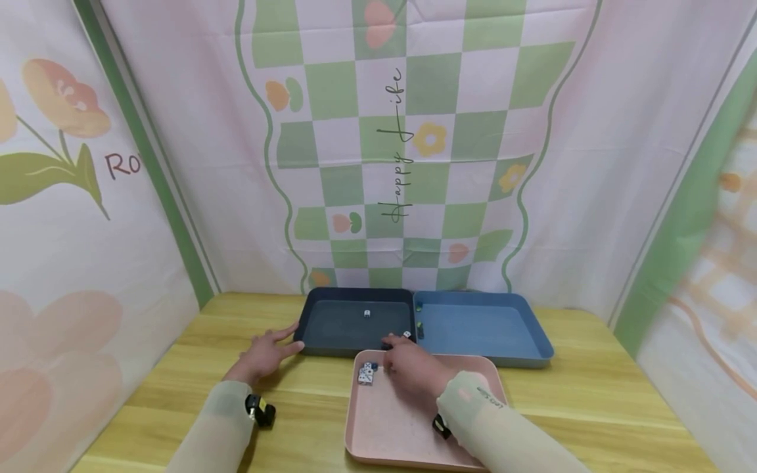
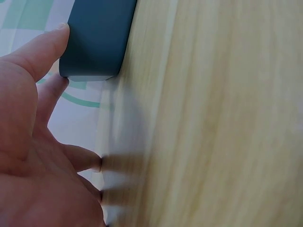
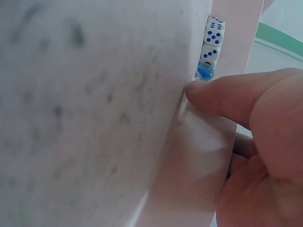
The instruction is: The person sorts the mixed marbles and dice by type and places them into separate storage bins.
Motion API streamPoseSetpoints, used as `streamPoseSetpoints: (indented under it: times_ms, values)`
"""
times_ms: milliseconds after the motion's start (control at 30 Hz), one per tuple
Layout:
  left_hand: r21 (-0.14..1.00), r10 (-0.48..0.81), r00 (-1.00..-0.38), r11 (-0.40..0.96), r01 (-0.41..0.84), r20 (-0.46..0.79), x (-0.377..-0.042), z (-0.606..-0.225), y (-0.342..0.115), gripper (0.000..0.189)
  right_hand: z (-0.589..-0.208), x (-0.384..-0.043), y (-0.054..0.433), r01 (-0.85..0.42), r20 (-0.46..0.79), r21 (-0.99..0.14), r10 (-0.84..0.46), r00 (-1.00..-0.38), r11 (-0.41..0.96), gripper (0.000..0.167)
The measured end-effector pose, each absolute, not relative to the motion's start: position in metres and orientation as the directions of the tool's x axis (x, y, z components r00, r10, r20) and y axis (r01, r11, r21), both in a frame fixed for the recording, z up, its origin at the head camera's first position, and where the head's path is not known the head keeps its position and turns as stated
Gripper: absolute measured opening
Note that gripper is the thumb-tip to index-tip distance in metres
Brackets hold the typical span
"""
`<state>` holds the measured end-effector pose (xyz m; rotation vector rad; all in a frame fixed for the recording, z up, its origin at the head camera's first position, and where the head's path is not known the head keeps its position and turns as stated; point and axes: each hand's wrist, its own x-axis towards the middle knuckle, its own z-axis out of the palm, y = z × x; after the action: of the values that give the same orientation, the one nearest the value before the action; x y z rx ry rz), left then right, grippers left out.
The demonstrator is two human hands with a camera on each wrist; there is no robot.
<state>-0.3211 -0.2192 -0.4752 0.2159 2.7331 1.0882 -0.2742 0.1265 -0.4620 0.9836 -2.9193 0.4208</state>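
- Spread wide, my left hand (image 1: 263, 358) lies left of bottom centre in the head view, its thumb at the near left corner of the dark tray (image 1: 337, 328).
- My right hand (image 1: 416, 368) reaches across the pink tray (image 1: 396, 420), lower centre; I cannot tell whether its fingers hold anything.
- White dice (image 1: 365, 376) and a blue marble (image 1: 374, 366) lie in the pink tray's upper left corner.
- One white die (image 1: 367, 314) sits mid dark tray; a second die (image 1: 407, 335) lies just beside my right fingertips.
- Right of centre, the blue tray (image 1: 481, 325) has small green objects (image 1: 420, 328) along its left side.
- In the left wrist view, my thumb and one finger touch the dark tray, upper left; other fingers reach the bench (image 2: 213, 118).
- In the right wrist view, my thumb tip is just below the marble, right of centre, dice above it; other fingers are mostly hidden.
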Motion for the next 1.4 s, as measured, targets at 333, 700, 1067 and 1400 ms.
streamPoseSetpoints:
  times_ms: [333, 700, 1067, 1400]
  values:
    - [0.689, 0.204, -0.971, 0.722, 0.064, -0.124, -0.32, -0.473, -0.218, 0.065, -0.457, -0.272, 0.127, -0.577, 0.089, -0.3, -0.58, -0.809, 0.759, 0.018]
    - [0.692, 0.204, -0.97, 0.72, 0.059, -0.13, -0.32, -0.473, -0.219, 0.065, -0.434, -0.275, 0.133, -0.554, 0.073, -0.441, -0.587, -0.807, 0.706, 0.014]
    - [0.693, 0.208, -0.97, 0.718, 0.068, -0.121, -0.32, -0.473, -0.219, 0.066, -0.415, -0.279, 0.157, -0.354, 0.122, -0.643, -0.365, -0.923, 0.679, 0.017]
    - [0.69, 0.205, -0.971, 0.721, 0.063, -0.126, -0.319, -0.472, -0.219, 0.067, -0.405, -0.283, 0.175, -0.241, 0.159, -0.714, -0.183, -0.97, 0.657, 0.022]
